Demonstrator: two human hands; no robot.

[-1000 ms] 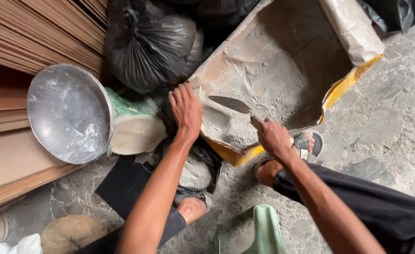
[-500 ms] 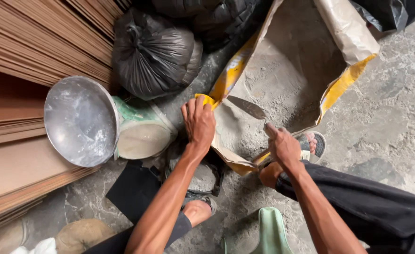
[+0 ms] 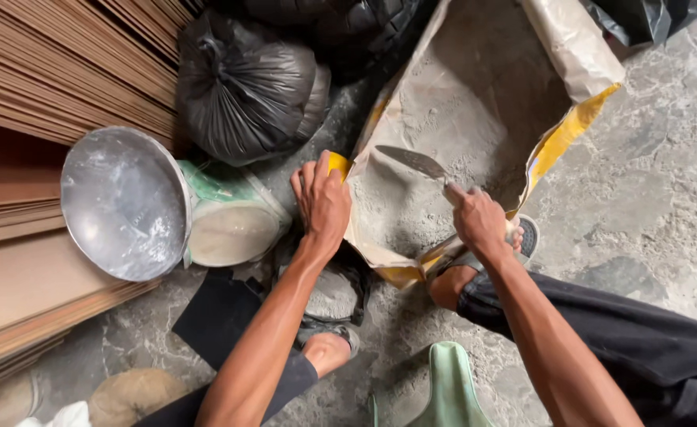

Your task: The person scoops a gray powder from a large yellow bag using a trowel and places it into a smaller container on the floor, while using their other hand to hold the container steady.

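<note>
The yellow rim of the open sack (image 3: 475, 119) is being pinched and held back by the left hand (image 3: 322, 202), fingers curled over the folded edge; a trowel (image 3: 416, 162) is being gripped by its handle in the closed right hand (image 3: 479, 221), just inside the sack's mouth. The blade is being held above the grey powder (image 3: 412, 213), beyond the knuckles and up-left of the grip; its long axis is being run diagonally from the fist toward the far-left wall of the sack, tip pointed away from the body, face tilted nearly flat. A spill is being risked if the rim is let slip from the left fingers, since the limp paper wall would likely fold inward over the blade; powder could also be shed off the flat face if the wrist is being rolled while lifted, and dust could be raised toward the metal bowl (image 3: 123, 202) beside the left forearm.
</note>
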